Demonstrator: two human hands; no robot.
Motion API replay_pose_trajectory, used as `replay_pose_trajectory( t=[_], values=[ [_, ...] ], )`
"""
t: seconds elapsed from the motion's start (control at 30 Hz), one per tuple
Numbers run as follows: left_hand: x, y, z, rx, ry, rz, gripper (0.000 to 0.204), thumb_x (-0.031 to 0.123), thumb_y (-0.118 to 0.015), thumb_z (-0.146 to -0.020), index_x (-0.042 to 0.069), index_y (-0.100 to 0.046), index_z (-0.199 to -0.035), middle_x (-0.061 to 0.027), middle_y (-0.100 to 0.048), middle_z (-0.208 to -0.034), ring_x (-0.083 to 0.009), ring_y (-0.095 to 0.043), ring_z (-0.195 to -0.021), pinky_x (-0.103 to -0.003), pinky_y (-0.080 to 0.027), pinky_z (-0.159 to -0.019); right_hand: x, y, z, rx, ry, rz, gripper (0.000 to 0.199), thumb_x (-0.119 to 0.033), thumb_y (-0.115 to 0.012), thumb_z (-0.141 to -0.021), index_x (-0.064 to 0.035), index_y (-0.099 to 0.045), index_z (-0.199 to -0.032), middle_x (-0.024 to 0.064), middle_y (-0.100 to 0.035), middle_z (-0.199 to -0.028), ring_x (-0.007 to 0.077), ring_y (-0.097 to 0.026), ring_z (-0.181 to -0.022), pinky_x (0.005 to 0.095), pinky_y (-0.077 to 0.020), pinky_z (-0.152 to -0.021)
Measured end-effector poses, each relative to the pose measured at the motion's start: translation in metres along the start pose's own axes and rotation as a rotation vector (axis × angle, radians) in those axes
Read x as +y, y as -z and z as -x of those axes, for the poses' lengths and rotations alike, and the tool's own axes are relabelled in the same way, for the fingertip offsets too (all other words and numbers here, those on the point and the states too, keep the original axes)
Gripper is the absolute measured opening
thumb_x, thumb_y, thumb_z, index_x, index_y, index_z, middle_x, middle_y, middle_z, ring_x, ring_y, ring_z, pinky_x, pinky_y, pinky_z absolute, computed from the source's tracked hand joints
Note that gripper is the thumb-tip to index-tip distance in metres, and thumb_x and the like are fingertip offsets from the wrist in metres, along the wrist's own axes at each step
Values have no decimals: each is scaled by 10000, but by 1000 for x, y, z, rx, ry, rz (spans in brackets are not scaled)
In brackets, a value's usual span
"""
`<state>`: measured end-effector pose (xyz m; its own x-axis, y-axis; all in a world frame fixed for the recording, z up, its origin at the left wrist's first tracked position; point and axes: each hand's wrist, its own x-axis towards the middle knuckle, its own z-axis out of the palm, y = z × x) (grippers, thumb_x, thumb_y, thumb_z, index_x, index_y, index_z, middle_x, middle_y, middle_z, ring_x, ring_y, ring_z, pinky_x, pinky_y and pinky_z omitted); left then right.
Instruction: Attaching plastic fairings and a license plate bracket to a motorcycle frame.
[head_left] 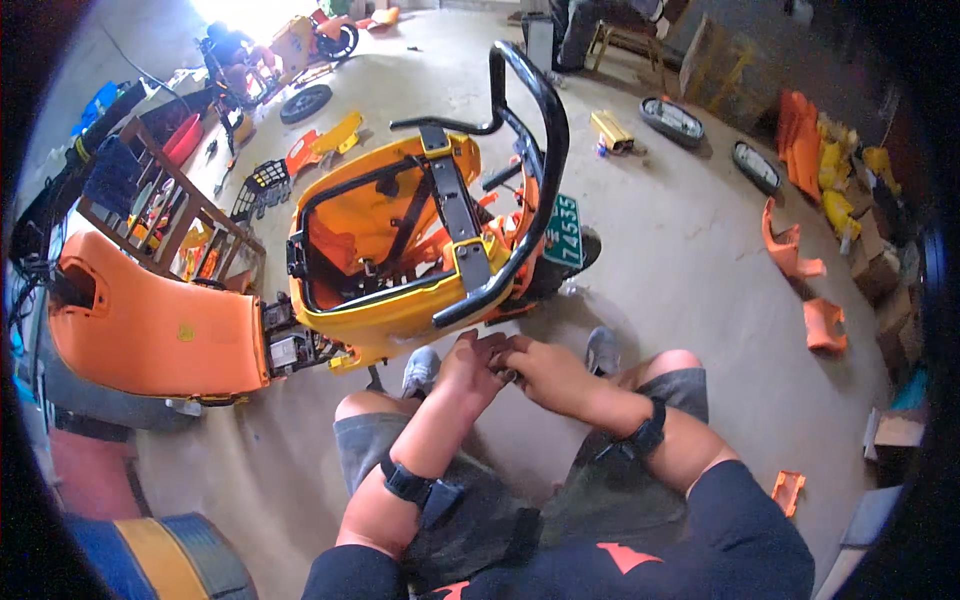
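Observation:
My left hand (468,366) and my right hand (545,372) meet above my knees, just in front of the scooter. Both sets of fingers are bent and pressed together around something small and dark, too hidden to name. Just beyond them stands the partly stripped scooter body (375,318), yellow and orange, its seat opening uncovered. A black tubular grab rail (548,130) arches over its rear, and a green number plate (565,232) hangs beneath. The orange front panel (160,318) lies to the left, by exposed wiring and metal parts.
Orange fairing pieces (785,245) and two oval grey parts (672,120) lie on the floor to the right. A wooden rack (180,215) stands left, a loose tyre (306,103) beyond. A striped round seat (165,555) is at lower left. Another person (590,30) sits at the back.

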<state>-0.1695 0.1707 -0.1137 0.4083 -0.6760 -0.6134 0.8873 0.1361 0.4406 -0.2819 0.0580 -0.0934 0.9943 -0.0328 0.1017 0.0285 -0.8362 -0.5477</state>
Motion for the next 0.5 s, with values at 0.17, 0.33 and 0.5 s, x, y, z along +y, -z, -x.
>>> replay_pose_trajectory(
  t=[0.17,0.33,0.5],
  values=[
    [-6,2,-2,19,-39,51,270,241,-381,-954,33,-538,-1027,-131,-598,-950,-272,-592,-815,-416,-500,-687,-3,7,-4,-96,-68,-90,234,-109,-610,-804,-78,-582,-1034,158,-592,-1053,405,-590,-921,468,-493,-805],
    [-7,-7,-2,-1,-96,-462,316,322,-398,-988,67,-584,-1010,-55,-602,-865,-149,-551,-721,-313,-468,-593,-1,22,-8,137,-221,-273,266,-95,-680,-793,-19,-619,-1041,201,-639,-979,370,-611,-943,414,-491,-808],
    [-2,-13,5,-50,-158,-491,340,297,-380,-1004,39,-601,-995,-22,-581,-747,-116,-474,-591,-287,-413,-537,1,20,-13,273,-139,-192,219,-50,-678,-820,-2,-622,-1026,118,-666,-847,176,-608,-656,306,-498,-620]
  ],
)
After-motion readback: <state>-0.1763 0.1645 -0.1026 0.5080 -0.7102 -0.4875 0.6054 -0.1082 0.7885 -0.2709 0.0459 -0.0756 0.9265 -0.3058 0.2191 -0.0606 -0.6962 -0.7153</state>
